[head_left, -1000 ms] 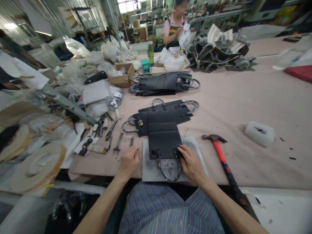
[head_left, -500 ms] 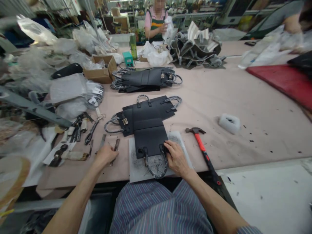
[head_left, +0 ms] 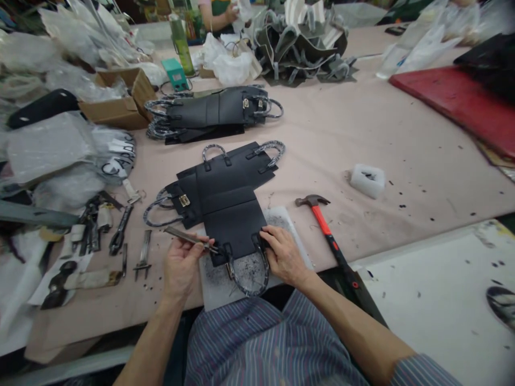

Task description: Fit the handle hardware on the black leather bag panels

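A slim metal punch (head_left: 179, 234) is pinched in my left hand (head_left: 182, 264), its pronged end at the left handle tab of a black bag piece (head_left: 232, 221). My right hand (head_left: 285, 256) grips the same piece by its lower right corner, beside the other handle tab. The near bag handle (head_left: 248, 288), mottled dark and light, loops toward me over a pale, scuffed board (head_left: 289, 228) lying under the piece. Further bag handles and a gold clasp (head_left: 184, 200) show on the far parts. Another two-pronged punch (head_left: 144, 254) lies left of my left hand.
A claw hammer (head_left: 326, 228) with a red and black handle lies to my right. Behind are stacked black bag pieces (head_left: 217, 110), a carton (head_left: 116, 110) and a grey pile (head_left: 298, 48). A white block (head_left: 367, 180) sits right. A co-worker's arm (head_left: 215, 17) shows at the back.
My left hand has picked the punch up off the table and brought it right to the left handle tab. My right hand stays at the piece's corner. The view has tipped down.
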Demonstrator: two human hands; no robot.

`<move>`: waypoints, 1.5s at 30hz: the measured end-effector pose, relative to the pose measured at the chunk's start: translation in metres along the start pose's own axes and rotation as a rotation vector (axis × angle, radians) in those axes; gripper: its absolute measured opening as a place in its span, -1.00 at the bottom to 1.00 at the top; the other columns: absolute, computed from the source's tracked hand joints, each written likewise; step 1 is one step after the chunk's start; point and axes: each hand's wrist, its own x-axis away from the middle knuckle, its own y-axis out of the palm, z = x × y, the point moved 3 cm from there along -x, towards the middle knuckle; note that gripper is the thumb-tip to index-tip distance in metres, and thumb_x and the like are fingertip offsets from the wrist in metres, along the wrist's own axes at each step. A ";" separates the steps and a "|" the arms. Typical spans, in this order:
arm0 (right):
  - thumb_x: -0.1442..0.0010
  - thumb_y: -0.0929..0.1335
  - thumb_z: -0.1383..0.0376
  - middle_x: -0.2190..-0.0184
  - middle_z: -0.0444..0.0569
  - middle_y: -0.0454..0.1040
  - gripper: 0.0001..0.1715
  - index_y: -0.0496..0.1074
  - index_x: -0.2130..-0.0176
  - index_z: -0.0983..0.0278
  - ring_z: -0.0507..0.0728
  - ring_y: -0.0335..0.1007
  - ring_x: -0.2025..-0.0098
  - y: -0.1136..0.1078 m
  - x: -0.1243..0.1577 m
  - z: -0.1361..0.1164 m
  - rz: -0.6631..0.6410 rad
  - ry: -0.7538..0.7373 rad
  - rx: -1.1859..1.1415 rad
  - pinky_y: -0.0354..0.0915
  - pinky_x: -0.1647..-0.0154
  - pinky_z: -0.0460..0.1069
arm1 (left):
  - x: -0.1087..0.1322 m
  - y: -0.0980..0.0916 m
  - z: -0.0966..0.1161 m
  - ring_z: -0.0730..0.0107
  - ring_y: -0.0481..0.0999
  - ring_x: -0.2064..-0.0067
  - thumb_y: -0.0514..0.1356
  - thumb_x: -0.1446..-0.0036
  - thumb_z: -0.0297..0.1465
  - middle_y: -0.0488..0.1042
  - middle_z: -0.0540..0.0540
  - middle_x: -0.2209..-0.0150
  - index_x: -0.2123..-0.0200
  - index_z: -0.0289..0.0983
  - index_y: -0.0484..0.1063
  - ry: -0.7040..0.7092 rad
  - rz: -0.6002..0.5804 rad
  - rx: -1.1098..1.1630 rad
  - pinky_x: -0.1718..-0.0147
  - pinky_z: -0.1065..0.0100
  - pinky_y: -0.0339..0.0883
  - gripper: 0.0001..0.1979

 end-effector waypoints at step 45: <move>-0.25 0.25 0.42 -0.19 0.15 0.36 -0.49 0.35 -0.17 0.25 0.33 0.25 -0.23 -0.003 -0.005 0.002 -0.031 0.053 -0.045 0.22 -0.24 0.29 | 0.011 0.042 -0.026 0.20 0.70 0.12 0.33 -0.20 -0.38 0.67 -0.12 0.19 0.20 -0.24 0.41 0.252 -0.177 -0.308 0.01 0.13 0.58 -0.84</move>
